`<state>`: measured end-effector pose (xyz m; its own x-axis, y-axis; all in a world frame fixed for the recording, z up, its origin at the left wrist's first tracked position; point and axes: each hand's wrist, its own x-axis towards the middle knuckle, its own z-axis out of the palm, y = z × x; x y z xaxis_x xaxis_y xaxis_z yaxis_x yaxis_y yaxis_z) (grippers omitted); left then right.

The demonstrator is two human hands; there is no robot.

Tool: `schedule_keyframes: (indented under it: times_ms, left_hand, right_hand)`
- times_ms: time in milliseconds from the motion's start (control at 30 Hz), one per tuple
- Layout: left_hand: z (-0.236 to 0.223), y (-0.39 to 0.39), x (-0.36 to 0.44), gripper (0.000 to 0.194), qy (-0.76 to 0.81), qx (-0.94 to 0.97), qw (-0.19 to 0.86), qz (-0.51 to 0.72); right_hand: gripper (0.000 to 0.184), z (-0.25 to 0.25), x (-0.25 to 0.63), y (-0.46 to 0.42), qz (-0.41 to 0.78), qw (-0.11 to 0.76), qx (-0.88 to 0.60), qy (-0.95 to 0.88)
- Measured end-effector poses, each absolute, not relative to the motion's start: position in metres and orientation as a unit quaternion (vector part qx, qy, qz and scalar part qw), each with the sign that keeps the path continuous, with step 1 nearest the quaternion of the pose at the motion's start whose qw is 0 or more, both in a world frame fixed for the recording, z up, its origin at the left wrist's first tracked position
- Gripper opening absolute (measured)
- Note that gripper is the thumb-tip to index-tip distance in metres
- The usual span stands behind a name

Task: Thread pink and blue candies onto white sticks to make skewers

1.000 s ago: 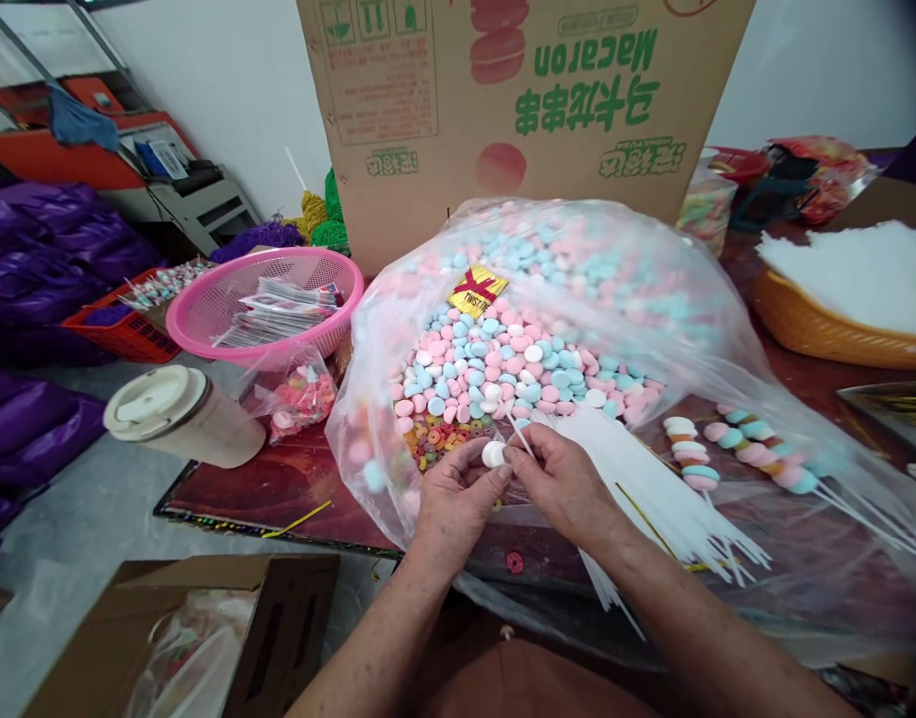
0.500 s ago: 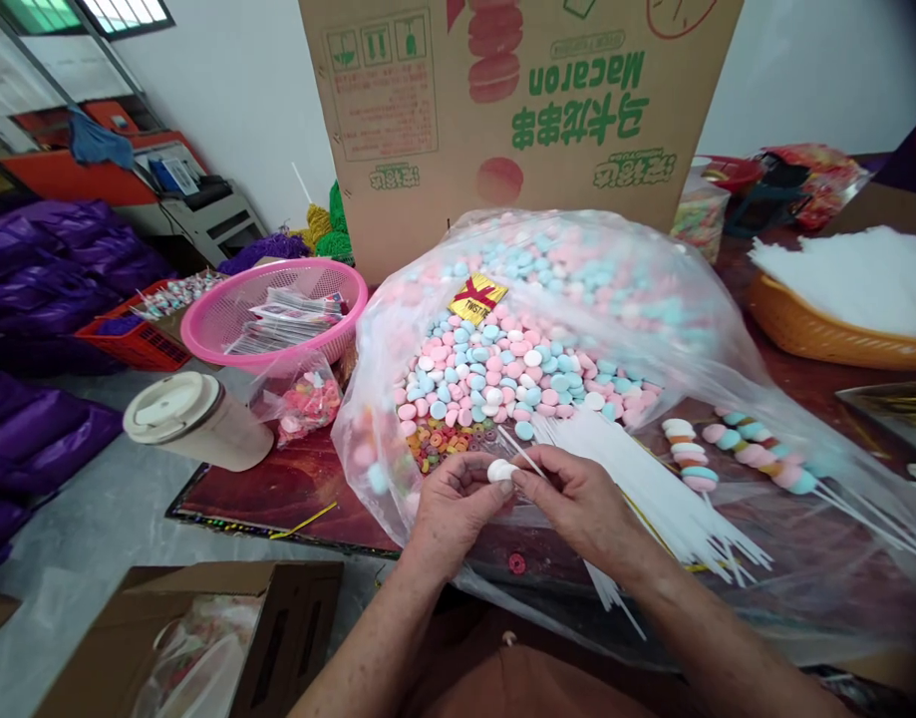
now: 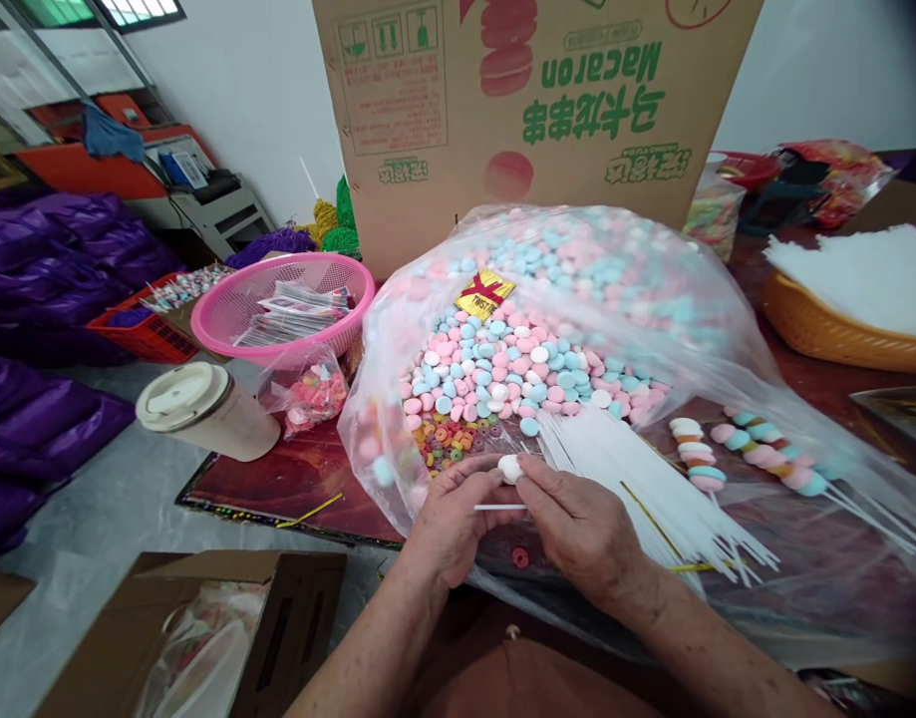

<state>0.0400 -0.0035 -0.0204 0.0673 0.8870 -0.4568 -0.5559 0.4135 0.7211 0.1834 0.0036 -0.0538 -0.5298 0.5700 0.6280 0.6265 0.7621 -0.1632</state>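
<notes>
My left hand (image 3: 450, 519) and my right hand (image 3: 581, 524) meet at the near edge of a big clear plastic bag (image 3: 697, 329) full of pink, blue and white candy discs (image 3: 502, 364). Between the fingertips of both hands sits a white candy disc (image 3: 509, 469). A thin white stick (image 3: 498, 508) runs level between the two hands just below it. A bundle of white sticks (image 3: 637, 479) lies right of my right hand. Small coloured ring candies (image 3: 450, 444) lie just beyond my left hand.
Finished candy skewers (image 3: 757, 449) lie to the right. A pink basket (image 3: 278, 304) of packets, a lidded cup (image 3: 203, 411) on its side and a small candy bag (image 3: 312, 394) are on the left. A Macaron carton (image 3: 532, 110) stands behind. An orange basket (image 3: 838, 329) sits far right.
The stick, earlier pointing up and away from my right hand, now lies level between both hands. The white disc has shifted slightly right, and both hands have closed in together.
</notes>
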Motion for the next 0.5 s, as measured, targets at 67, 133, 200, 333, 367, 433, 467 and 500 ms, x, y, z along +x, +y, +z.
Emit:
schedule_keyframes:
  times_ms: [67, 133, 200, 333, 367, 433, 467, 500]
  left_hand:
    - [-0.022, -0.004, 0.038, 0.027, 0.447, 0.200, 0.706, 0.512]
    - [-0.024, -0.003, 0.036, 0.028, 0.460, 0.212, 0.695, 0.510]
    - [-0.026, -0.002, 0.035, 0.031, 0.487, 0.217, 0.676, 0.509]
    - [-0.027, 0.000, 0.037, 0.030, 0.529, 0.263, 0.613, 0.526]
    - [-0.027, 0.000, 0.038, 0.030, 0.536, 0.276, 0.597, 0.528]
    - [-0.027, -0.001, 0.042, 0.028, 0.550, 0.297, 0.573, 0.531]
    - [-0.028, -0.001, 0.043, 0.027, 0.555, 0.302, 0.562, 0.534]
    - [-0.029, -0.001, 0.044, 0.027, 0.560, 0.305, 0.551, 0.538]
  right_hand:
    - [0.027, -0.043, 0.185, 0.003, 0.004, 0.357, -0.324, -0.876]
    - [0.028, -0.029, 0.190, 0.002, 0.087, 0.349, -0.349, -0.865]
    - [0.034, -0.016, 0.198, 0.001, 0.148, 0.298, -0.406, -0.851]
    - [0.037, -0.007, 0.207, -0.006, 0.129, 0.164, -0.471, -0.857]
    - [0.038, -0.007, 0.207, -0.007, 0.113, 0.136, -0.484, -0.857]
    - [0.038, -0.007, 0.203, -0.009, 0.079, 0.086, -0.514, -0.850]
    - [0.037, -0.006, 0.200, -0.009, 0.066, 0.058, -0.524, -0.847]
    - [0.036, -0.004, 0.197, -0.009, 0.056, 0.031, -0.531, -0.845]
